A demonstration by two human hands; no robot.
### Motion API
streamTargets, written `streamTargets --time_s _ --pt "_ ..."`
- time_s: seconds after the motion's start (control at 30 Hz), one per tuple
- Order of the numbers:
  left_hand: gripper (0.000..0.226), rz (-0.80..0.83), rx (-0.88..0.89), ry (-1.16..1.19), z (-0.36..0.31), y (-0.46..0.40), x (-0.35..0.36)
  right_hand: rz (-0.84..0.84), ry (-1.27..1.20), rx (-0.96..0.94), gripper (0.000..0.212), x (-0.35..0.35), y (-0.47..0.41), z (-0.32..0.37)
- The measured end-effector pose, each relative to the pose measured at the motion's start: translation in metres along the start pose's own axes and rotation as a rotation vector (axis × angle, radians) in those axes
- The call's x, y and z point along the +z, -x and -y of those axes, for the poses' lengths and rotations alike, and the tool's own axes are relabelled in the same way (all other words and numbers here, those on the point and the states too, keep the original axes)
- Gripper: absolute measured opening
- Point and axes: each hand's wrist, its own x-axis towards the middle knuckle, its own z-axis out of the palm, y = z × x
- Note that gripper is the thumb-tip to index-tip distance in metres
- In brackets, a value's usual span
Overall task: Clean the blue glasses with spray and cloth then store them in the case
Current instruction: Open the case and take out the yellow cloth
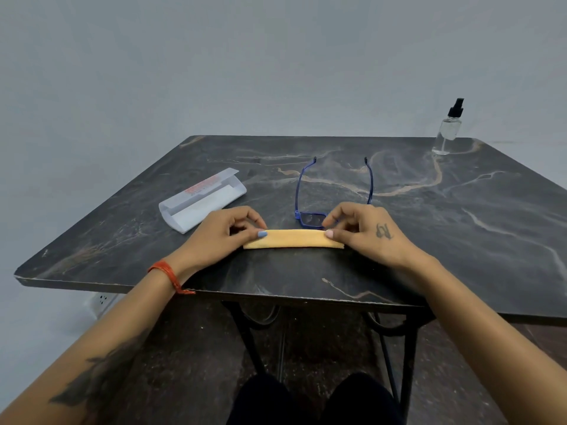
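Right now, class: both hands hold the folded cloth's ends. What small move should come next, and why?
Probably lay the folded yellow cloth down and free the right hand for the glasses. The cloth looks narrow enough for the open case, and the glasses lie unfolded behind it. The left hand pinches its other end.

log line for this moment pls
both hands: left hand, right hand pinch folded cloth | glasses unfolded | case open

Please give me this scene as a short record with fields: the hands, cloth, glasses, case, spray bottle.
left hand: pinches left end of cloth
right hand: pinches right end of cloth
cloth: yellow, folded into a narrow strip, on the table
glasses: blue, arms unfolded, behind the cloth
case: white, open, left of glasses
spray bottle: upright, far right corner
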Motion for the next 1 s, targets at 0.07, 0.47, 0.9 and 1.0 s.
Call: streamTargets --time_s 0.07,0.47,0.9,1.0 --pt "0.002 -0.021 -0.027 -0.037 0.002 -0.002 0.000 -0.047 0.017 0.024 0.009 0.003 -0.002 -0.001" --pt "0.008 -0.183 0.127 -0.342 0.008 -0.004 0.011 -0.114 0.419 -0.039 0.014 0.011 0.000 0.001" --pt "0.028 0.042 0.231 -0.288 0.012 0.007 0.012 -0.037 0.353 -0.289 0.031 0.011 0.015 -0.004" --pt "0.034 0.067 0.238 -0.300 0.011 0.008 0.011 -0.037 0.357 -0.307 0.034 0.010 0.018 -0.004"
